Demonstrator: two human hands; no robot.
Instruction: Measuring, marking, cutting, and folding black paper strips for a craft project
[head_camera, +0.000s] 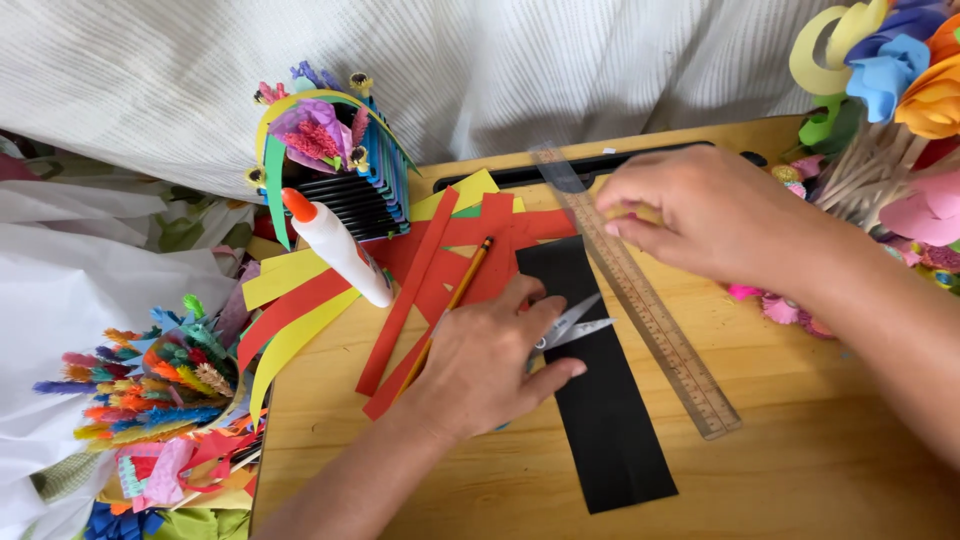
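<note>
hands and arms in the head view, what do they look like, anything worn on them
Both are bare: the left hand and right hand show no gloves, rings, watch or bracelets. Both forearms are bare too, with no sleeve in view up to the frame edges. Fingernails look short and unpainted.

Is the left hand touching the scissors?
Touching. The head view shows the left hand closed over the scissors: its fingers wrap the handles, and only the open blades stick out above the black paper strip.
</note>
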